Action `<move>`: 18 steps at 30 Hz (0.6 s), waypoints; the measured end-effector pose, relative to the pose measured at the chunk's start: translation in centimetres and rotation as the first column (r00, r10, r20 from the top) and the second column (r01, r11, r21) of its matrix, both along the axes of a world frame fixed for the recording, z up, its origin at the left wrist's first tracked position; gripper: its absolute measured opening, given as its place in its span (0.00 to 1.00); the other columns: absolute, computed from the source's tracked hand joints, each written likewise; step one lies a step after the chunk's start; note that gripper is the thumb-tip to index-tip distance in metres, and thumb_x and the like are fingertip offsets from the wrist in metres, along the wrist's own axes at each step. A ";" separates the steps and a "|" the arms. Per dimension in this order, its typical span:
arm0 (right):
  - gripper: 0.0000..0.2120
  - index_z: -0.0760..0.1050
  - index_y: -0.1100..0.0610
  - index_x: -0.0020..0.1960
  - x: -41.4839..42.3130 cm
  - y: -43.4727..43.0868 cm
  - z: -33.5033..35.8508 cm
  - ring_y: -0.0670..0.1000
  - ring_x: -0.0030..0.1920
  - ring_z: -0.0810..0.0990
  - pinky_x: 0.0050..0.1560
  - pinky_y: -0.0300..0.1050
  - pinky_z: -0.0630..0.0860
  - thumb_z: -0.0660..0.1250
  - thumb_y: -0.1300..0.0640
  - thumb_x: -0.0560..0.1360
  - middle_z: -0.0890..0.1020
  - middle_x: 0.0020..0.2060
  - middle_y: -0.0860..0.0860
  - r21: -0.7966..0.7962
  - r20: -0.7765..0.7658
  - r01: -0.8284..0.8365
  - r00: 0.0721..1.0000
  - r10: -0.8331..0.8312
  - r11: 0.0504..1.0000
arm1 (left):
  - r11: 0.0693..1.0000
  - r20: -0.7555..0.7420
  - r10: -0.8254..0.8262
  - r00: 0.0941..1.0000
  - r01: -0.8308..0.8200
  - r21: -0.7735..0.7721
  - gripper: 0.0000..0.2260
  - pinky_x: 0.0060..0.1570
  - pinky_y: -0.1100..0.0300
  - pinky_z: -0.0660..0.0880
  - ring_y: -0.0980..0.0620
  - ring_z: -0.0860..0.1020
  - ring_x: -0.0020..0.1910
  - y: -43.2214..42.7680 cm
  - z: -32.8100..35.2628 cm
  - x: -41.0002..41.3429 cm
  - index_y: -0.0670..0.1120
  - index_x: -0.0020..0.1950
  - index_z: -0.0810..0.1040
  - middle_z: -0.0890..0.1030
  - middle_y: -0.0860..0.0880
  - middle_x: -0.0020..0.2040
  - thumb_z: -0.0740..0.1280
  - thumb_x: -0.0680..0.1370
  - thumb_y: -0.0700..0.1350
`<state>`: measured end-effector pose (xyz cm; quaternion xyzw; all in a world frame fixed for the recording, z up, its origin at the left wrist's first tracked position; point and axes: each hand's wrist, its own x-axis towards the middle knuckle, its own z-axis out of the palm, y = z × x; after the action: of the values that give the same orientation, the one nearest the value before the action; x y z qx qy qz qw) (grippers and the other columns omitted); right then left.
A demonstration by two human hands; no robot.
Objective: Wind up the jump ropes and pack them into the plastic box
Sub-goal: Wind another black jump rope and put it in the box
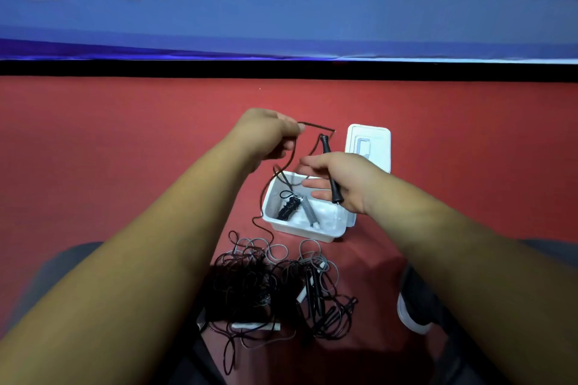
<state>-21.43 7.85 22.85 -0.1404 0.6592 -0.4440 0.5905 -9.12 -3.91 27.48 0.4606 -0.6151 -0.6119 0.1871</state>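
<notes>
My left hand (266, 131) pinches the black cord (316, 126) of a jump rope, raised above the red floor. My right hand (341, 180) holds that rope's black handle (332, 176) against the palm with the thumb, its fingers stretched out over the white plastic box (283, 224). From my left hand the cord loops down past the box's left side to the tangled pile of black and grey ropes (275, 287) in front of me. In the box lie a wound black rope (289, 208) and a wound grey rope (309, 211).
The box's white lid (370, 147) lies on the floor behind the box. White handles (256, 326) show in the pile. My knees and a shoe (409, 309) flank the pile. A black strip and a blue banner (281, 19) close off the far side.
</notes>
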 end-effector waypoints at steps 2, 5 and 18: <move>0.12 0.82 0.54 0.64 0.5 0.1 -0.3 0.49 0.54 0.88 0.55 0.46 0.85 0.70 0.52 0.83 0.89 0.51 0.46 -0.016 0.023 0.002 1.000 -0.001 1.000 | 0.991 -0.060 0.048 0.997 -0.040 0.124 0.03 0.35 0.60 0.77 0.54 0.78 0.31 -0.3 0.2 0.1 0.44 0.50 0.84 0.81 0.47 0.38 0.75 0.78 0.42; 0.10 0.82 0.50 0.63 1.2 0.3 -0.5 0.50 0.61 0.85 0.66 0.50 0.79 0.67 0.50 0.85 0.89 0.56 0.46 -0.031 -0.007 -0.069 0.998 0.069 0.997 | 0.918 -0.223 0.161 0.962 -0.063 0.392 0.02 0.41 0.54 0.85 0.53 0.85 0.39 -0.5 0.2 0.0 0.44 0.51 0.82 0.81 0.48 0.43 0.70 0.82 0.41; 0.08 0.83 0.56 0.59 1.9 0.9 0.5 0.53 0.44 0.88 0.43 0.46 0.82 0.68 0.55 0.85 0.89 0.46 0.51 -0.187 -0.183 -0.171 0.974 0.136 0.967 | 0.827 -0.221 0.425 0.878 -0.277 0.489 0.08 0.51 0.55 0.83 0.51 0.84 0.45 -3.3 -1.6 0.5 0.39 0.52 0.75 0.81 0.45 0.47 0.57 0.85 0.35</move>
<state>-19.50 8.78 23.34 -0.2874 0.6455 -0.4479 0.5479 -8.61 -7.25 25.90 0.4917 -0.3239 -0.7562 0.2855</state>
